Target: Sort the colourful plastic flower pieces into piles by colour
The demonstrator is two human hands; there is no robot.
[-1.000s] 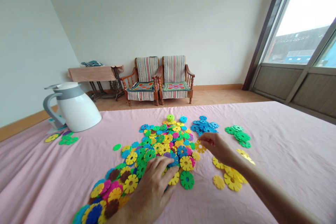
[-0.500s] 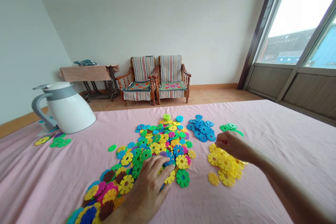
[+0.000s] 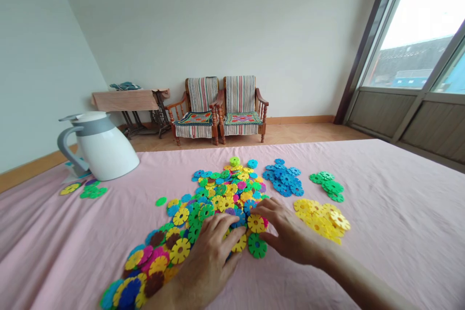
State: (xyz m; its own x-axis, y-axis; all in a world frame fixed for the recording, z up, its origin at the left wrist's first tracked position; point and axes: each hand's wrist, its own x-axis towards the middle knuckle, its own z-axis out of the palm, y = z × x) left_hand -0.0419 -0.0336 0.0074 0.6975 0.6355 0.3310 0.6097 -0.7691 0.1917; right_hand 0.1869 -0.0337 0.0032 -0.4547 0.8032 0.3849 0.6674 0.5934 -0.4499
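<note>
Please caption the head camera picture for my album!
Left hand and right hand at a mixed disc pile, near a blue pile, yellow pile and green pile.

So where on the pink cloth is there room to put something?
A big bare patch of cloth lies right of the yellow pile. A smaller one lies between the jug and the mixed pile, with a green disc at its near side. The mixed pile is crowded: left hand over it, right hand at its edge.
</note>
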